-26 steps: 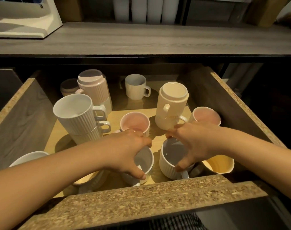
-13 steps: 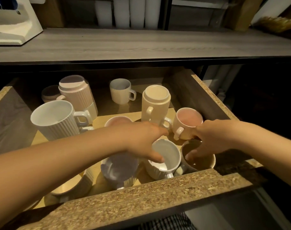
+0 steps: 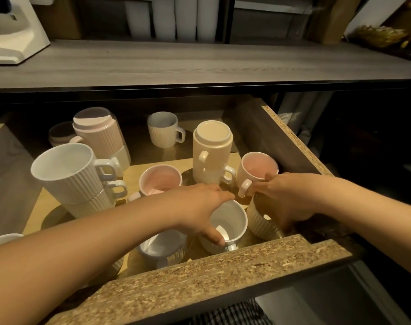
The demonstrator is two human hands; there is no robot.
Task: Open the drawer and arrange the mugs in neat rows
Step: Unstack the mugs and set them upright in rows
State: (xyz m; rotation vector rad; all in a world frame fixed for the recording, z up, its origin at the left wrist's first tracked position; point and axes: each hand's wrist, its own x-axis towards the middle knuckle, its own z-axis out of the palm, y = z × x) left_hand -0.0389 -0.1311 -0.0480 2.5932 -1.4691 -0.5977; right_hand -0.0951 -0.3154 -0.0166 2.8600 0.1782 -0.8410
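- Left hand (image 3: 197, 207): one second ago it held the lavender mug (image 3: 160, 248). That mug now stands free, and the hand is on the white mug (image 3: 232, 219). The fingers (image 3: 221, 195) curl over the far rim and the thumb presses the near rim.
- Right hand (image 3: 286, 200): it has given up the white mug and moved to the cream mug (image 3: 262, 221) in the front right corner. Its fingers curl over that mug's rim, and the grip matches the one half a second ago.
- Location: lavender, white and cream mugs stand upright, side by side, just behind the front wall of the open drawer (image 3: 223, 275).
- Meaning: a front row appears to be forming.
- The pink mug (image 3: 160, 179) and the white stack (image 3: 68, 177) behind it are not yet aligned, so most of the arranging remains.
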